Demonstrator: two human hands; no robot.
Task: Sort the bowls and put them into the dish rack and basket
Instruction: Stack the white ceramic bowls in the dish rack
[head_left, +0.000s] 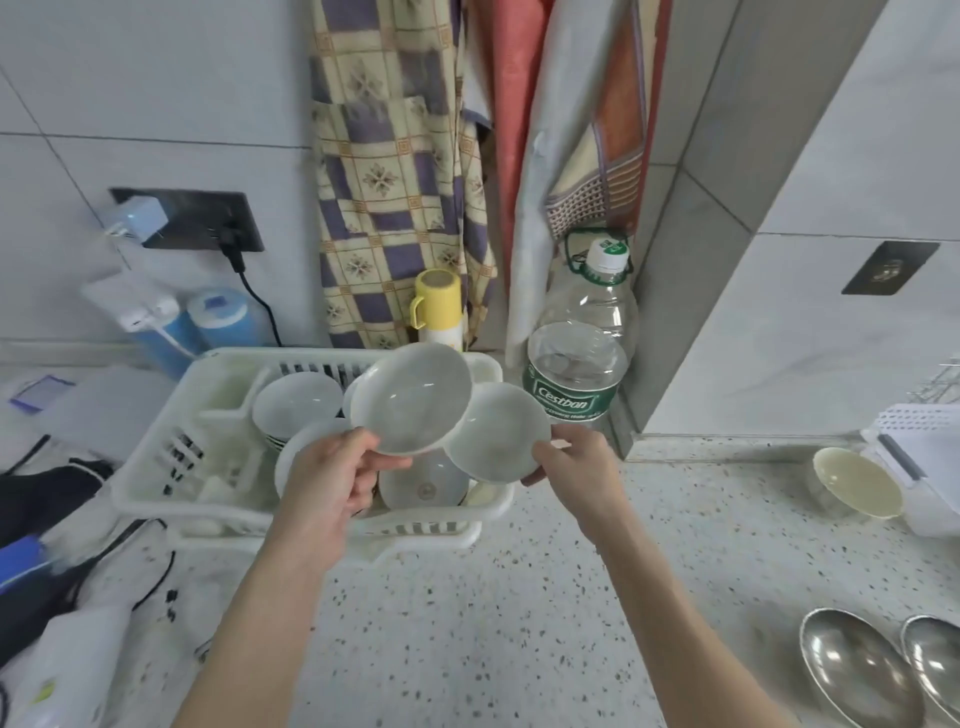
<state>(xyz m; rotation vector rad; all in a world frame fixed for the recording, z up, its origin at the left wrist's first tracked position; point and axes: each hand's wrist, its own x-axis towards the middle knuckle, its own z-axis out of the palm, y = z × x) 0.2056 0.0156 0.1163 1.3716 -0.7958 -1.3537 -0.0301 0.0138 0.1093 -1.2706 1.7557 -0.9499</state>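
Two steel bowls (862, 670) and a cream bowl (857, 491) are left unsorted on the desk (519, 597). Several white bowls (296, 405) are already stacked in the dish rack (156, 467). The left hand (332, 483) grip is clamped on one shallow dish (410, 397), the right hand (576, 467) grip on a second dish (498, 439), both held above the rack.

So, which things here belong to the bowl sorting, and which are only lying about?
Part of the job:
- white dish in left hand
- white dish in right hand
- white dish rack with bowls
- cream bowl
- steel bowls

Just lying about:
- water bottle
- yellow cup
- blue bottles
- charger
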